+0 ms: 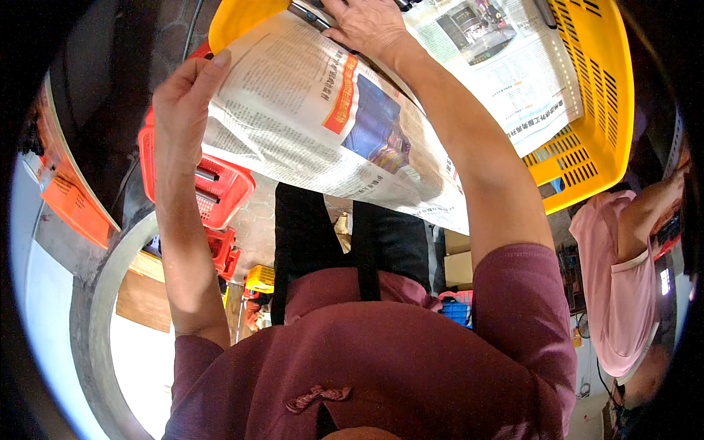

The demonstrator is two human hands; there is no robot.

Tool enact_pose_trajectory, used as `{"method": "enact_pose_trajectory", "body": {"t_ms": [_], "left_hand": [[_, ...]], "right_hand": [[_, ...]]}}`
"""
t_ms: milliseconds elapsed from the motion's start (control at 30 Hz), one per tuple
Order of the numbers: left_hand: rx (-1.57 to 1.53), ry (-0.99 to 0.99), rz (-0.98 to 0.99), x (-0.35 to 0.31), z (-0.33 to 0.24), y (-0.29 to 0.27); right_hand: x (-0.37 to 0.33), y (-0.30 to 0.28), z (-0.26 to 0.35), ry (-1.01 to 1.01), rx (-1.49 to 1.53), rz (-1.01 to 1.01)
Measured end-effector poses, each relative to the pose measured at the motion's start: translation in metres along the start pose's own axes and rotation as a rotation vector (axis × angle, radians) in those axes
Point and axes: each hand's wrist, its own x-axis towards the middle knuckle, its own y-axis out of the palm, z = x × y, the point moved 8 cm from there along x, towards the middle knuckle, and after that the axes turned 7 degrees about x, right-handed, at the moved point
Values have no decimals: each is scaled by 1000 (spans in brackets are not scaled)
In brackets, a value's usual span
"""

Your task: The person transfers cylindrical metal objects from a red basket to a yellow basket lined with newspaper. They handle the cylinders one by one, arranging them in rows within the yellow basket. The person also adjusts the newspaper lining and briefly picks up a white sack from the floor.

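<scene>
A sheet of newspaper with a coloured photo hangs over the near side of a yellow plastic basket. My left hand pinches the sheet's left edge between thumb and fingers. At the top of the view, my right hand reaches over the sheet into the basket, its visible fingers stretched out and apart. Beside that hand lies a dark, slim object, partly cut off by the frame. A second newspaper sheet lines the right part of the basket.
On the left, below my left hand, stands a red plastic basket with dark, bar-like pieces in it. A small yellow basket is lower down. At the far right is another person in a pink garment, with an arm showing.
</scene>
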Motion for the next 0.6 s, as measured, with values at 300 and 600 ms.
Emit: {"method": "enact_pose_trajectory", "body": {"t_ms": [300, 600], "left_hand": [[-124, -43, 65, -1, -13, 18], [102, 41, 43, -4, -11, 23]], "right_hand": [[8, 5, -2, 83, 118, 130], [9, 10, -5, 94, 66, 128]]}}
